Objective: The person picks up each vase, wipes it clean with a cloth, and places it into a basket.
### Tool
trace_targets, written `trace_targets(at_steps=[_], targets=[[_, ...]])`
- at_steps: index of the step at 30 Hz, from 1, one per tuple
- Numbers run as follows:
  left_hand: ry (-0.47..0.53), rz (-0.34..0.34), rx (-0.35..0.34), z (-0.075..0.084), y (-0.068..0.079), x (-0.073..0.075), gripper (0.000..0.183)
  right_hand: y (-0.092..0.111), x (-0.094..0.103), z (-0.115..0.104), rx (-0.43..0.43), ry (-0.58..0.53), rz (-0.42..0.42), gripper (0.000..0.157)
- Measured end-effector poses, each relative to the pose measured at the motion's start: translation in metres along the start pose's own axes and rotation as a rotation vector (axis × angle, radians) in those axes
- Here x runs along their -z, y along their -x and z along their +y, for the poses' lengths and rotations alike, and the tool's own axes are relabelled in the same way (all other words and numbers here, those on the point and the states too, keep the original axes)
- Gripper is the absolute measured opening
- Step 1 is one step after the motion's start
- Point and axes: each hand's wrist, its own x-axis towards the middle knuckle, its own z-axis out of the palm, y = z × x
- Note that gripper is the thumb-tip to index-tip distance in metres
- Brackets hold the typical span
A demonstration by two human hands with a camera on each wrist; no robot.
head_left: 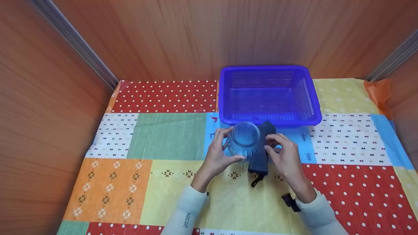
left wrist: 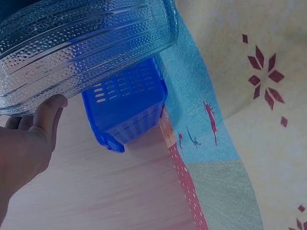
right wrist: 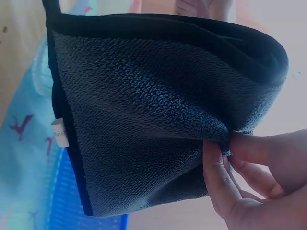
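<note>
A clear ribbed glass jar (head_left: 245,137) stands in front of the basket, its round mouth facing up. My left hand (head_left: 219,150) grips it from the left, thumb low at the front and fingers along the far side. In the left wrist view the jar's dimpled glass (left wrist: 86,52) fills the upper left. Against the jar's right side is a folded dark grey cloth (head_left: 260,153) with a black edge and hanging loop. My right hand (head_left: 283,153) pinches this cloth between thumb and fingers. The right wrist view shows the bunched fabric (right wrist: 139,110) and a small white label.
Just behind the hands sits a purple-blue plastic basket (head_left: 267,122) with slotted walls and nothing inside. A patchwork-print tablecloth (head_left: 169,135) covers the table. Wood-grain panels (head_left: 183,39) rise at the back and both sides.
</note>
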Motion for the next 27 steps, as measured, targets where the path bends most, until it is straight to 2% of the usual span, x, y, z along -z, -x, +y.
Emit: trace_targets(at_steps=[11, 19, 27], targets=[[0.013, 0.009, 0.014, 0.0, 0.0, -0.001, 0.094, 0.012, -0.021, 0.039, -0.044, -0.042, 0.02, 0.023], [0.023, 0.007, 0.014, -0.001, 0.0, -0.001, 0.095, 0.015, -0.037, 0.062, -0.036, 0.03, 0.014, 0.019], [0.016, 0.0, 0.022, -0.002, 0.0, -0.001, 0.094, 0.013, -0.052, 0.075, -0.091, 0.08, -0.041, 0.018]])
